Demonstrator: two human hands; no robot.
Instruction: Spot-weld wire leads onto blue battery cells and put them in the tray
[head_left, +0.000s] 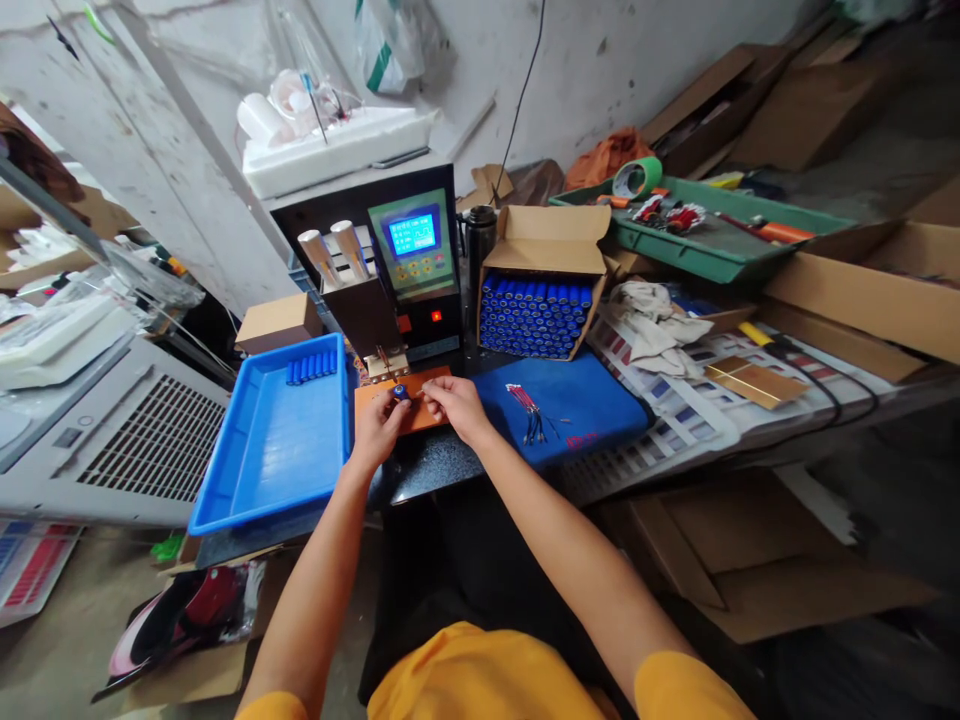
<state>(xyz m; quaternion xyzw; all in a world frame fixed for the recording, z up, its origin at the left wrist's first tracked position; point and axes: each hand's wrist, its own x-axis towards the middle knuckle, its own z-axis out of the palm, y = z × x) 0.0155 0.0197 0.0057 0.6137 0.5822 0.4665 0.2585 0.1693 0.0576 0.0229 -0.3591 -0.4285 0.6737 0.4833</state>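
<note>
My left hand (379, 420) is closed round a blue cylindrical battery cell (400, 392), its end facing up, over the orange board (427, 385). Just to the right, my right hand (454, 403) is pinched close to the cell; what lies between its fingertips is too small to make out. Behind both hands stands a spot welder (364, 265) with a lit blue screen, its thin electrode tips (384, 360) right above the board. Several short red and black wires (531, 412) lie on the blue mat (585, 400) to the right.
At left, a blue tray (225, 480) holds a row of blue cells (312, 367). An upright cardboard box (555, 240) packed with cells stands behind the mat. Farther right are a white cloth (652, 325), a green tray (690, 255) and a copper-coloured plate (757, 380).
</note>
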